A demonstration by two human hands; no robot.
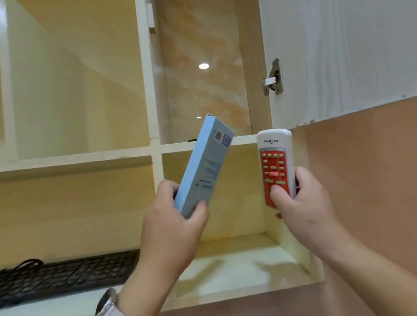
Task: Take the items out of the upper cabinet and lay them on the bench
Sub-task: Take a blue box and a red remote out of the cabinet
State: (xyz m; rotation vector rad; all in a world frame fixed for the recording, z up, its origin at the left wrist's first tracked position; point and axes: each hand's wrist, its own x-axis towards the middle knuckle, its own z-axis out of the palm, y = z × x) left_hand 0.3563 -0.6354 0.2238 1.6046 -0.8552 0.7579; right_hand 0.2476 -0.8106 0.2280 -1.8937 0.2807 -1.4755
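Observation:
My left hand (169,221) grips the lower end of a long light-blue box (204,163), which tilts up to the right in front of the cabinet. A white remote control (276,161) with a red button panel stands upright in my right hand (301,204), whose thumb lies on the lower buttons. Both items are held in front of the small lower compartment (239,262) of the upper cabinet. The compartment above (202,63) stands open, and only a thin dark edge shows on its shelf.
A black keyboard (60,276) with a cable lies on the lower shelf at left. The open white cabinet door (343,35) with its metal hinge (272,79) hangs at right. The tall left compartment (65,77) shows bare walls. A white watch is on my left wrist.

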